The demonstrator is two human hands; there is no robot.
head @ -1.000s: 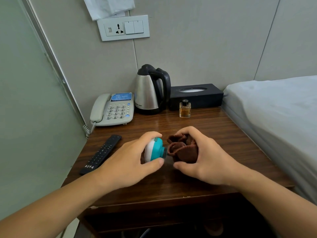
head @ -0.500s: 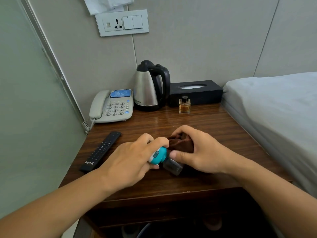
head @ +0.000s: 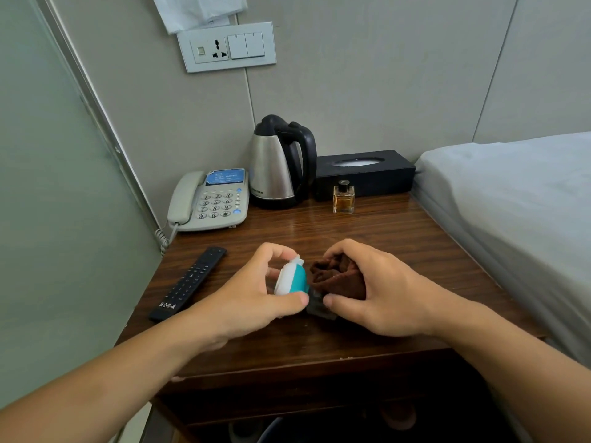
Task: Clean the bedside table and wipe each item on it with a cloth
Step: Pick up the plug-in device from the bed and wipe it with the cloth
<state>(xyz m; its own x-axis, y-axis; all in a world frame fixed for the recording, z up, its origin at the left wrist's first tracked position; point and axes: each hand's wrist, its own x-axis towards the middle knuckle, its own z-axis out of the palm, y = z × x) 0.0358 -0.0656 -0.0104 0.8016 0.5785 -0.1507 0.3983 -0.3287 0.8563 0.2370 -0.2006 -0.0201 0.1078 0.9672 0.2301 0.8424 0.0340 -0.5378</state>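
Observation:
Over the middle of the wooden bedside table (head: 399,238), my left hand (head: 249,298) grips a small teal and white object (head: 292,278) between thumb and fingers. My right hand (head: 377,292) holds a bunched brown cloth (head: 335,276) pressed against the object's right end, where a dark clear part (head: 318,306) shows below the cloth. Most of the cloth is hidden in my palm.
A black remote (head: 188,282) lies at the left front. At the back stand a grey telephone (head: 211,203), a steel kettle (head: 278,164), a black tissue box (head: 364,174) and a small perfume bottle (head: 343,198). A bed (head: 511,203) borders the right side.
My left hand has turned the teal object so its white side faces up again. The cloth in my right hand has shifted along the object's end. Both hands stayed in the table's middle.

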